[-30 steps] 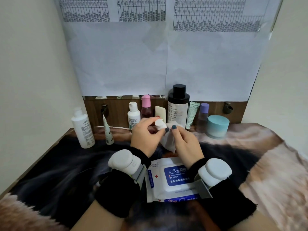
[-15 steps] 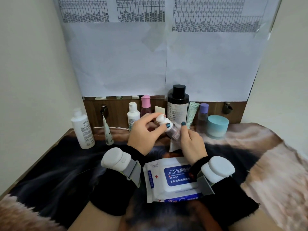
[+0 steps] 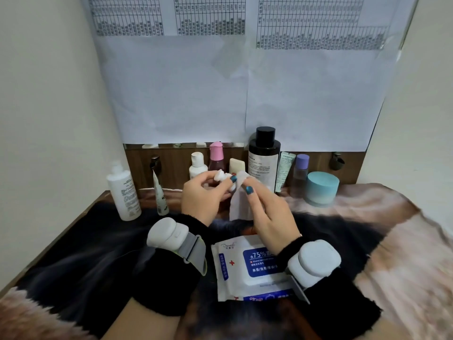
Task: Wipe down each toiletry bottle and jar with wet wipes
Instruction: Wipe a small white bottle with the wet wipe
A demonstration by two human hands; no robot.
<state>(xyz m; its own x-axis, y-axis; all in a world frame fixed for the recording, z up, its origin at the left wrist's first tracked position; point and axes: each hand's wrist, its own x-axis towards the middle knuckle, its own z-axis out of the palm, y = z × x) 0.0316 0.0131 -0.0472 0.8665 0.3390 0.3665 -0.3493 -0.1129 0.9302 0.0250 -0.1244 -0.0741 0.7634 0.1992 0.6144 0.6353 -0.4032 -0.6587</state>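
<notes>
My left hand (image 3: pixel 204 197) grips a small white-capped bottle (image 3: pixel 220 174) above the middle of the table; most of its body is hidden by fingers. My right hand (image 3: pixel 266 209) holds a white wet wipe (image 3: pixel 239 204) pressed against the bottle's right side, with the wipe hanging down. A wet wipe pack (image 3: pixel 247 266) with a blue label lies flat just in front of my wrists.
Along the back stand a white pump bottle (image 3: pixel 123 195), a thin tube (image 3: pixel 160 195), a small white bottle (image 3: pixel 197 165), a pink-capped bottle (image 3: pixel 217 155), a cream tube (image 3: pixel 237 165), a tall black-capped bottle (image 3: pixel 263 158), a green tube (image 3: pixel 284 171), a purple-capped bottle (image 3: pixel 301 171) and a teal jar (image 3: pixel 322 190). A fur cloth (image 3: pixel 367 217) covers the table.
The small bottle was tilted with its clear body exposed half a second ago; now my left fingers cover it and my right hand has brought the wipe up against it.
</notes>
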